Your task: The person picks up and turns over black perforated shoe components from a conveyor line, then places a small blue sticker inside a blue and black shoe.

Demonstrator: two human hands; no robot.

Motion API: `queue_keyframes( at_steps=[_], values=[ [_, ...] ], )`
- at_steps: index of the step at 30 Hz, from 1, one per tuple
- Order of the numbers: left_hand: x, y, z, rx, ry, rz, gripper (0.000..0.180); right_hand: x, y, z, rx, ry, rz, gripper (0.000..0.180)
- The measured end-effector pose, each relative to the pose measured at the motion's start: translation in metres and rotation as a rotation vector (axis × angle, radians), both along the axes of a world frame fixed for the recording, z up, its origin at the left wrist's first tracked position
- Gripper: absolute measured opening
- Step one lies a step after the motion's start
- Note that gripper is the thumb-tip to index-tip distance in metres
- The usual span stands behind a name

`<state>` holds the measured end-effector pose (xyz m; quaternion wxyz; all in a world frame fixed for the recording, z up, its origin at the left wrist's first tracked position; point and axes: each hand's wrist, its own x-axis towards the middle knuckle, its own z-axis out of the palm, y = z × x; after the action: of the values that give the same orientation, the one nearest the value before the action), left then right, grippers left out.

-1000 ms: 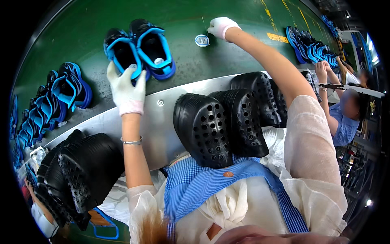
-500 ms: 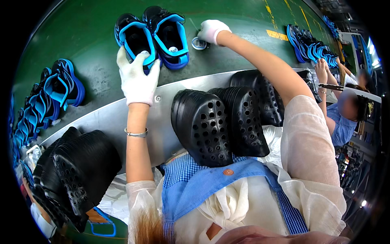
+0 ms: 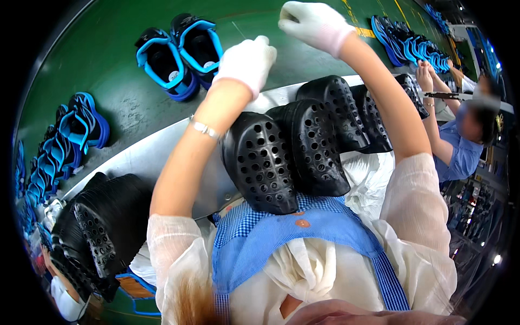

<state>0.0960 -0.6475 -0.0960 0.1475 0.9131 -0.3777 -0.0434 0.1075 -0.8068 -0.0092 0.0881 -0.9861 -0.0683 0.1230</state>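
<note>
A pair of black sneakers with bright blue lining stands on the green bench: the left sneaker (image 3: 189,89) and the right sneaker (image 3: 215,39). A round white sticker shows at the heel inside each. My left hand (image 3: 246,64), in a white glove, is just right of the pair, its fingers curled together. My right hand (image 3: 317,26), gloved too, is held farther out to the right, with thumb and fingers drawn in toward each other. Whatever either hand pinches is hidden or too small to make out.
Stacks of black perforated shoe-shaped forms (image 3: 260,162) stand between me and the bench, with another stack (image 3: 116,216) at left. Rows of similar sneakers line the left (image 3: 81,127) and far right (image 3: 401,46). A co-worker in blue (image 3: 455,151) is at right.
My left hand has left the left sneaker and moved right. My right hand has moved up and right, off the round label on the bench, which no longer shows. The view has shifted a little.
</note>
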Motion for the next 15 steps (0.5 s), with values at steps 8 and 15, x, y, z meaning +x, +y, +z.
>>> queue_keyframes(
  at_steps=[8, 15],
  values=[
    [0.024, -0.03, -0.055, 0.247, -0.005, -0.061, 0.02, -0.133, -0.038, 0.04, 0.28, -0.422, -0.021, 0.014],
    [0.028, -0.041, -0.061, 0.397, 0.001, -0.08, 0.015, -0.153, -0.061, 0.029, 0.39, -0.312, -0.22, 0.012]
  ],
)
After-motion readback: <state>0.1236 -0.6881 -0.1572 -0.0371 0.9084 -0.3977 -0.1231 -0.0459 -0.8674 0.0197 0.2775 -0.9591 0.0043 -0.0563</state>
